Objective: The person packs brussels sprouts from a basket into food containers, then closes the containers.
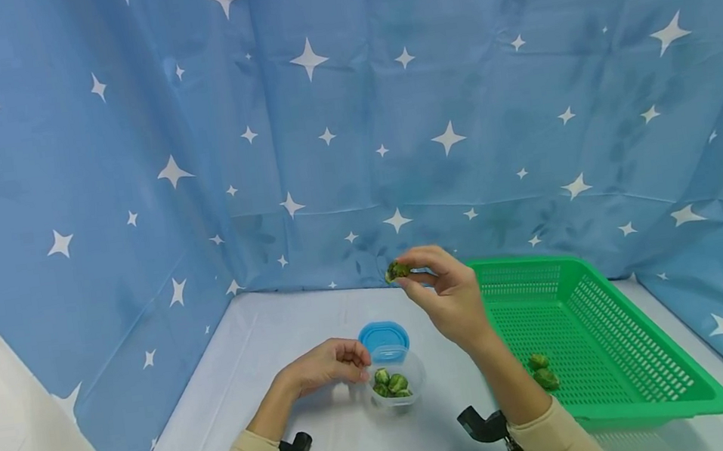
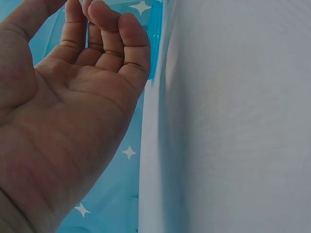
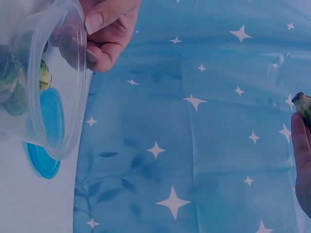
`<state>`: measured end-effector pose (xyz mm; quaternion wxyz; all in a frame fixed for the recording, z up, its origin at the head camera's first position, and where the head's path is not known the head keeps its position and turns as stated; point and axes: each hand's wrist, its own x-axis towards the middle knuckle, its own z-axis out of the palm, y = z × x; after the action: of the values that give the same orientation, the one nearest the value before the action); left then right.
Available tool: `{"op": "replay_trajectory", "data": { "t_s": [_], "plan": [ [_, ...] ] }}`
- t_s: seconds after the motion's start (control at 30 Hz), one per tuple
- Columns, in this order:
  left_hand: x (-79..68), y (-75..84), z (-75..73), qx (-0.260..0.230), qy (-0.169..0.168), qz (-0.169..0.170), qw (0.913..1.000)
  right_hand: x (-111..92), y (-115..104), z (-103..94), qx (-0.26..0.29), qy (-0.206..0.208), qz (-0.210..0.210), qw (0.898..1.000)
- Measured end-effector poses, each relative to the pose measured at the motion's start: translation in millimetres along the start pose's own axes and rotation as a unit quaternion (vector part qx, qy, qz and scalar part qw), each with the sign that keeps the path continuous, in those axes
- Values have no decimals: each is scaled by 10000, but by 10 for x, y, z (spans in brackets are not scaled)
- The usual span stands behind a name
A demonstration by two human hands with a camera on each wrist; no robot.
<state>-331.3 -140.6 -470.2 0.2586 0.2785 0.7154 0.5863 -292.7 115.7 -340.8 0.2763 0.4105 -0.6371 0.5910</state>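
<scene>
My right hand (image 1: 449,298) pinches a Brussels sprout (image 1: 396,272) between thumb and fingers, raised above the table. Only the edge of that hand and part of the sprout (image 3: 303,108) show in the right wrist view. My left hand (image 1: 328,365) holds the rim of a round clear plastic container (image 1: 416,380), its thumb and fingertips at the edge. Inside the container lie several green Brussels sprouts (image 1: 397,383). The left wrist view shows the left palm (image 2: 73,116) with curled fingers. Just behind the container lies a round blue lid (image 1: 383,334).
On the right stands a large green perforated basket (image 1: 683,408), with Brussels sprouts (image 1: 546,379) near its left side. A white cloth covers the table (image 1: 266,337). Blue curtain (image 1: 346,105) with white stars hangs along the back and sides.
</scene>
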Motion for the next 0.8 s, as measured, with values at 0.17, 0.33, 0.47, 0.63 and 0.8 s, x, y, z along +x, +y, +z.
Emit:
{"op": "replay_trajectory", "data": {
  "t_s": [0.17, 0.33, 0.47, 0.63, 0.8],
  "plan": [
    [-10, -4, -2, 6, -15, 10, 10000, -70, 37, 48, 3, 12, 90, 10000],
    [-6, 1, -8, -12, -44, 19, 10000, -147, 89, 78, -4, -59, 154, 9999],
    [-2, -1, -10, -35, -41, 13, 10000, -187, 134, 85, -15, -117, 218, 9997],
    [3, -17, -15, -40, -33, -6, 10000, -207, 172, 76, 40, -138, 112, 9998],
    [4, -17, -16, -67, -26, -12, 10000, -225, 190, 61, 89, -147, 143, 9998]
  ]
}}
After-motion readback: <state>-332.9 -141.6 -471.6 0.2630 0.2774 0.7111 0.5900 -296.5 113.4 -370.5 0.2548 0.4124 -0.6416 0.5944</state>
